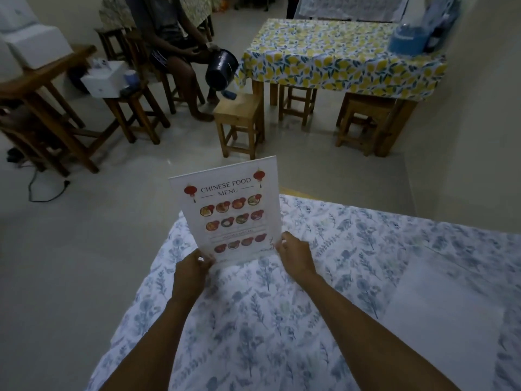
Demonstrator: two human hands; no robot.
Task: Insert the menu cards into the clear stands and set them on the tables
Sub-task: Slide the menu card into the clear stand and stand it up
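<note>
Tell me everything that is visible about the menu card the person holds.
The menu card is a white, stiff-looking sheet, upright and slightly tilted, headed "Chinese Food Menu" with red lanterns and rows of round dish pictures. It appears to sit in a clear stand, whose edges are hard to make out. The left hand pinches its lower left corner and the right hand its lower right. Its bottom is at the near table's blue floral cloth; whether it touches is unclear.
</note>
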